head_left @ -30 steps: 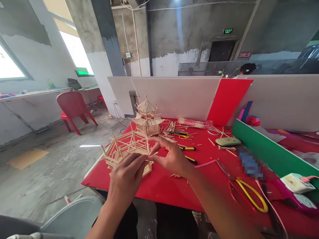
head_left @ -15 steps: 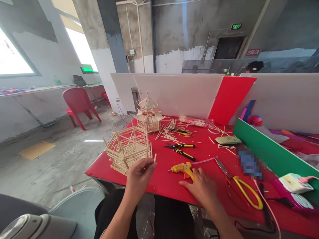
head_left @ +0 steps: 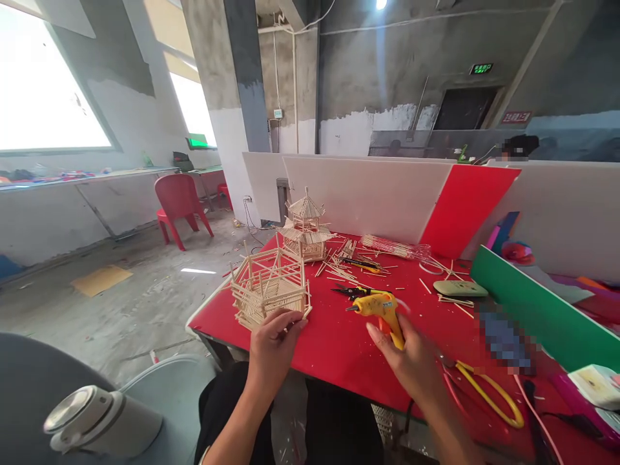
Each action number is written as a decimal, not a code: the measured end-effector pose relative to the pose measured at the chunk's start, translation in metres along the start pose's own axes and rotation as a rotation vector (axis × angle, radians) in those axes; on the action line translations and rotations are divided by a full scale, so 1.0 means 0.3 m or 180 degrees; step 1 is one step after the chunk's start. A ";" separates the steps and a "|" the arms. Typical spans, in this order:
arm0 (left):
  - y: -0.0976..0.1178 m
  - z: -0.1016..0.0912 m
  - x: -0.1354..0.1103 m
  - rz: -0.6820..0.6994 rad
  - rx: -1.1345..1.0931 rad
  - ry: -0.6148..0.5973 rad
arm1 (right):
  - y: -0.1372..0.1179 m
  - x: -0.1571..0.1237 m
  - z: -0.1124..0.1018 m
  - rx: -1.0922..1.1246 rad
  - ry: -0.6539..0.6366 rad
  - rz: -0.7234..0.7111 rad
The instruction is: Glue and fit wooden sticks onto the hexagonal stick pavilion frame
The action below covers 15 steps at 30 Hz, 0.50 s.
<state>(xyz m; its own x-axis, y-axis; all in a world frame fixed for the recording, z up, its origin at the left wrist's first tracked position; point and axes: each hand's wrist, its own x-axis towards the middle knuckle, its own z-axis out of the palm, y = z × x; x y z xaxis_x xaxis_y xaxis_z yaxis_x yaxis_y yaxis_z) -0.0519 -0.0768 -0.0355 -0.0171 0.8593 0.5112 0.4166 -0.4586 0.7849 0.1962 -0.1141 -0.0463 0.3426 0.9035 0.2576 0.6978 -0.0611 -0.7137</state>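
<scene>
The left grip (head_left: 274,339) is pinched on a short stick (head_left: 307,313), which is difficult to separate by eye from the near right corner of the frame (head_left: 271,298). This frame stands on the left part of the red counter (head_left: 334,352), in front of the tower (head_left: 305,234). The right grip (head_left: 411,354) is grasping the glue gun (head_left: 376,305) by its handle, with the nozzle toward the frame, and the pliers (head_left: 349,292) lie partly hidden behind it.
</scene>
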 end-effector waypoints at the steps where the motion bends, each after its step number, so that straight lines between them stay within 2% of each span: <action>1: 0.002 -0.001 -0.002 0.0026 -0.0003 0.0016 | -0.044 0.001 -0.009 0.0069 -0.0024 -0.0075; 3: 0.006 -0.006 -0.004 0.0055 -0.0007 0.0041 | -0.122 0.011 -0.013 -0.0006 0.0019 -0.0226; 6: 0.008 -0.020 -0.007 0.0069 -0.0002 0.0079 | -0.189 0.030 0.008 -0.0427 0.0393 -0.0553; 11: -0.001 -0.043 -0.013 0.0140 0.0048 0.0203 | -0.212 0.037 0.042 -0.0770 0.0880 -0.1150; 15: -0.010 -0.051 -0.019 0.0151 0.0063 0.0239 | -0.218 0.033 0.042 -0.0966 0.1114 -0.1351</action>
<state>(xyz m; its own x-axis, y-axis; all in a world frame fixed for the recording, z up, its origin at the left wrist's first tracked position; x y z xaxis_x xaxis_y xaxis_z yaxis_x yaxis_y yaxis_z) -0.0669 -0.0837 -0.0355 -0.0647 0.8169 0.5731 0.4365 -0.4933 0.7524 0.1461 -0.0957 -0.0053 0.1461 0.6861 0.7127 0.9482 0.1083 -0.2987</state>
